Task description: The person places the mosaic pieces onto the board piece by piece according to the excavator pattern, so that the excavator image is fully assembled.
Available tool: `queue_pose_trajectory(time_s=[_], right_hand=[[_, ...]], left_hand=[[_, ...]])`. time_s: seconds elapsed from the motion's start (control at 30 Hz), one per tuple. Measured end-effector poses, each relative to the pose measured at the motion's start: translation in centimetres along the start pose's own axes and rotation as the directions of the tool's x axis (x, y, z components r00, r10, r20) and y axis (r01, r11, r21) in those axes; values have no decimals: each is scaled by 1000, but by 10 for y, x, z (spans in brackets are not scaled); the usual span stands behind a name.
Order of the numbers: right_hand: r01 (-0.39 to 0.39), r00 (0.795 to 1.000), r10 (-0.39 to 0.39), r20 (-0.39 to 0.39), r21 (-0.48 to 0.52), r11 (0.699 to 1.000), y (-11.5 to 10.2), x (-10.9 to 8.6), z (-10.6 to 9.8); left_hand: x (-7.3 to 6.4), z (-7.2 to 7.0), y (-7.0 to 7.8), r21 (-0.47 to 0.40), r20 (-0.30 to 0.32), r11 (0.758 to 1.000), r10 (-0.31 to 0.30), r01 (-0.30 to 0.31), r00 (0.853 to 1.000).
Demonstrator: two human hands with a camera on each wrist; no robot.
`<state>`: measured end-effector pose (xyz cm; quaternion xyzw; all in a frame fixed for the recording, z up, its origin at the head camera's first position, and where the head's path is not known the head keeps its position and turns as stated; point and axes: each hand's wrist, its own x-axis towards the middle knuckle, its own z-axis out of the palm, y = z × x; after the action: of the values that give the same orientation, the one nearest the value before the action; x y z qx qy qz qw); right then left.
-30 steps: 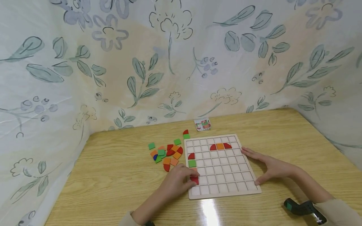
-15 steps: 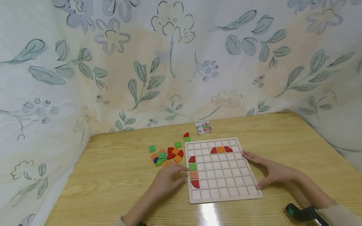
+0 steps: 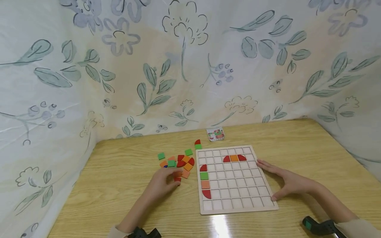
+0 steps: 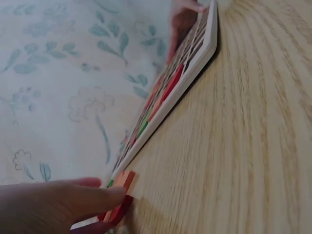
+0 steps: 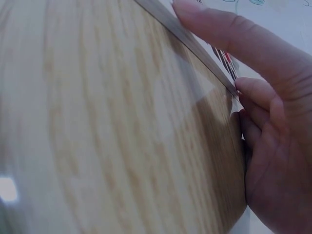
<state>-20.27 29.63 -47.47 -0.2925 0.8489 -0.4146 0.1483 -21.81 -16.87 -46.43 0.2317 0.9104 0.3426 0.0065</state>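
A pale wooden grid board (image 3: 235, 212) lies on the table. Down its left column sit a red quarter-circle tile (image 3: 203, 168), a green square tile (image 3: 204, 176), a salmon square tile (image 3: 205, 184) and another red quarter-circle tile (image 3: 206, 194). Near its top, an orange square tile (image 3: 234, 158) lies between two red quarter-circles. My left hand (image 3: 160, 185) is over the near side of the loose tile pile, its thumb and fingers apart around a red tile (image 3: 177, 179) and an orange one. My right hand (image 3: 293, 181) rests with spread fingers along the board's right edge.
Loose green, orange and red tiles (image 3: 188, 166) lie left of the board, some overlapping. A small pattern card (image 3: 215, 134) lies behind the board. Floral cloth (image 3: 184, 82) hangs behind the wooden table (image 3: 113, 175). Dark straps (image 3: 319, 226) are on the wrists.
My left hand has withdrawn from the board's left column, uncovering the salmon tile and lower red tile, and moved left to the loose pile. My right hand stays at the board's edge.
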Motion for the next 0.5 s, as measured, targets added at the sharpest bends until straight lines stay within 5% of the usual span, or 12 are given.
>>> queue_pose_trajectory(time_s=[0.2, 0.4, 0.5], right_hand=[[-11, 1000, 11, -2, 9, 1000, 1, 0, 1], [-11, 1000, 11, -8, 0, 1000, -1, 0, 0], [-7, 1000, 7, -4, 4, 1000, -1, 0, 0]], left_hand=[[-4, -2, 1, -12, 136, 999, 49, -48, 990], [-5, 8, 9, 115, 43, 993, -5, 0, 999], [-6, 10, 12, 181, 2, 982, 46, -45, 999]])
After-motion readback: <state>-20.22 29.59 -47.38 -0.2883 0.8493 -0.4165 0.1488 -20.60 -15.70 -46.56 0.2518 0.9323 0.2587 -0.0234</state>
